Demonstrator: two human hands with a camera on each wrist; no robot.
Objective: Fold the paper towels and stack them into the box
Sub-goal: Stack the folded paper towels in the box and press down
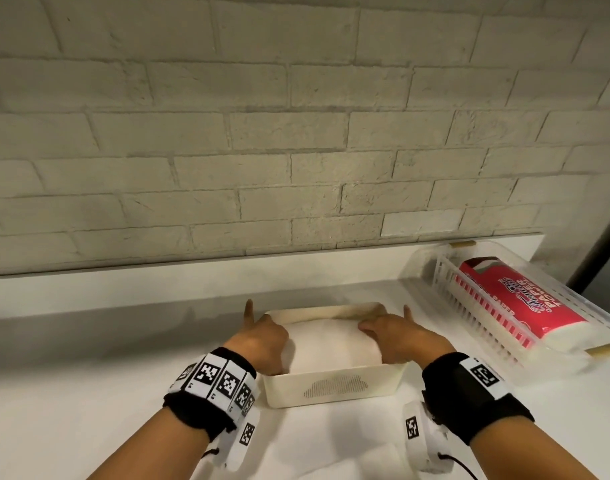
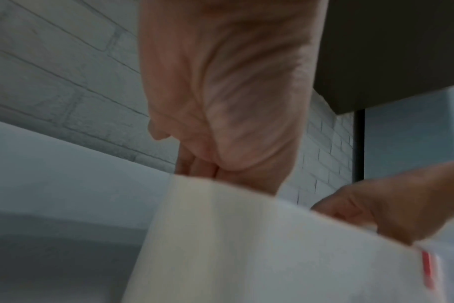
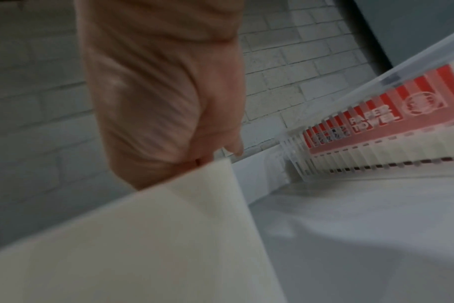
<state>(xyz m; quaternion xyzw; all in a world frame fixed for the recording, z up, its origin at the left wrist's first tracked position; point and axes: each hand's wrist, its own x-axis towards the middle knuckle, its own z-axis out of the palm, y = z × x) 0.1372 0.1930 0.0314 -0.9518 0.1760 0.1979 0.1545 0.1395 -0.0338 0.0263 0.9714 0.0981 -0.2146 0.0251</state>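
Inside cream rectangular plastic box (image 1: 334,388): both hands, left hand (image 1: 262,336) and right hand (image 1: 397,336), fingers curled, seating white folded paper towel (image 1: 331,344). Press flat, square edges to walls.

cream box (image 1: 334,389), white paper towels (image 1: 331,344), red-striped pack (image 1: 514,303)

The right hand (image 3: 163,92) reaches down behind the box (image 3: 143,235) wall. At two o'clock, a paper towel pack (image 3: 392,114) lies in a clear basket (image 3: 298,162).

Bright head view, dim blurred wrist views, curved edges
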